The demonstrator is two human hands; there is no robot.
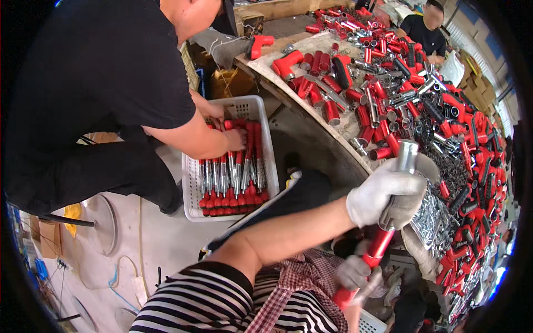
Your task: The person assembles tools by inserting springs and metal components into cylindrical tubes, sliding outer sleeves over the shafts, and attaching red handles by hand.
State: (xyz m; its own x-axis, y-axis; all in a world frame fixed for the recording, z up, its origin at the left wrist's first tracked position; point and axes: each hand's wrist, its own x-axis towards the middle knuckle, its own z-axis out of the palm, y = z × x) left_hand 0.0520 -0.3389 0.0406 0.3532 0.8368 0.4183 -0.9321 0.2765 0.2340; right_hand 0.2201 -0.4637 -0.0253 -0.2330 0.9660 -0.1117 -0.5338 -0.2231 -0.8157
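Note:
A long red-and-chrome tube tool (381, 245) slants in front of me, its threaded metal end pointing up and away. My left hand (387, 198), in a white glove, is wrapped round the chrome upper part. Lower down, my right hand (358, 277), also gloved and slightly blurred, grips the tool near its red lower end. Just past my left hand is the parts table (333, 141), heaped with red tubes, chrome pieces and red-and-black pistol-shaped handles. A pile of small silver metal pieces (433, 219) lies beside my left hand on the table edge.
To the left, a person in black (100, 72) bends over a white plastic crate (267, 125), both hands on red-and-chrome tools packed in rows. Another person (425, 33) sits beyond the table. A round-based stand (102, 225) and loose cords are on the floor.

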